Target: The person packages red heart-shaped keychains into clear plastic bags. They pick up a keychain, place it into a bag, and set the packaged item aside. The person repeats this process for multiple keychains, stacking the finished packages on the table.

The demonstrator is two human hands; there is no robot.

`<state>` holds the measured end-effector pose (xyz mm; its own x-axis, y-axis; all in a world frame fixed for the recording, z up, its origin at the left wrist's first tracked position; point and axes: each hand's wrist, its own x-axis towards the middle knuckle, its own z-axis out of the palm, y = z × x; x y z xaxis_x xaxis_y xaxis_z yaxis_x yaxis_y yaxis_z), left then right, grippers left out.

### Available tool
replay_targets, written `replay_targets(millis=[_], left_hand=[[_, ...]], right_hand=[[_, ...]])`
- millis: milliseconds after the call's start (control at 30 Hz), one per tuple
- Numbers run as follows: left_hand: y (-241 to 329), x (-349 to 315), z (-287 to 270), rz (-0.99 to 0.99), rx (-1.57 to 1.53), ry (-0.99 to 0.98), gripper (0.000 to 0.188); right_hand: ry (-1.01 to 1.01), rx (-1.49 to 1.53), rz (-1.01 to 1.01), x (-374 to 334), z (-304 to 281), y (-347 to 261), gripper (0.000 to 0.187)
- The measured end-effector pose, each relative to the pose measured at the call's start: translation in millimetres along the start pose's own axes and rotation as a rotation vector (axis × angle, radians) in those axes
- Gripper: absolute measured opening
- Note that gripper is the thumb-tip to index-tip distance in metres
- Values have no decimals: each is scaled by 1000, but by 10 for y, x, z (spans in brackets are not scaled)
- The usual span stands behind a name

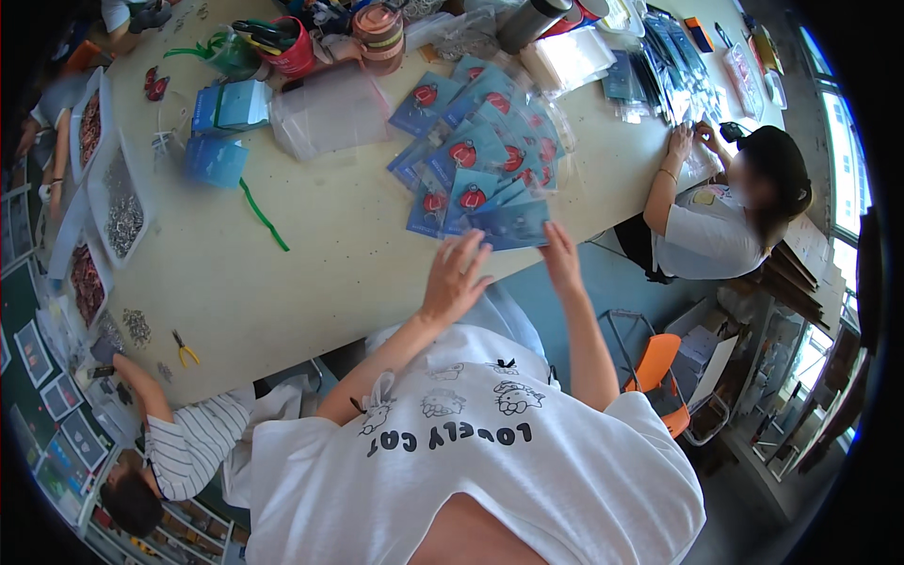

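Note:
A clear plastic packet with a blue card (513, 224) is tilted above the table's front edge. My right hand (562, 259) pinches its right end between thumb and fingers. By the packet's left end is my left hand (457, 276), its fingers apart and the fingertips near or touching the plastic; actual contact is hard to make out. Just beyond both hands lies a loose, overlapping pile of bagged blue cards (463, 153), several carrying a red, rounded charm. Stacked blue cards (231, 105) with a green band stand farther left, beside another blue card bundle (215, 160).
Clear plastic bags (325, 111) lie behind the left hand, near a red cup of tools (287, 47) and a pinkish jar (379, 40). White trays of small parts (121, 202) line the left edge. Yellow-handled pliers (185, 349) lie front left. Co-workers sit at right (716, 202) and left (198, 443).

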<state>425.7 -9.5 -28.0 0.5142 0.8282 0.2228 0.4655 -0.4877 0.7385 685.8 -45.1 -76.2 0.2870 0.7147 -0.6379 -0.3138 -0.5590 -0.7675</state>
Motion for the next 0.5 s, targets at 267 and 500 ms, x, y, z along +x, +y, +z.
replay_targets(millis=[267,500], left_hand=[[-646,-116,291,-434,241,19,109],[-948,67,510,-266,213,-41,117]], right_hand=[[-133,-37,128,317,-615,37,42],[19,4,148,195,-802,-40,38]])
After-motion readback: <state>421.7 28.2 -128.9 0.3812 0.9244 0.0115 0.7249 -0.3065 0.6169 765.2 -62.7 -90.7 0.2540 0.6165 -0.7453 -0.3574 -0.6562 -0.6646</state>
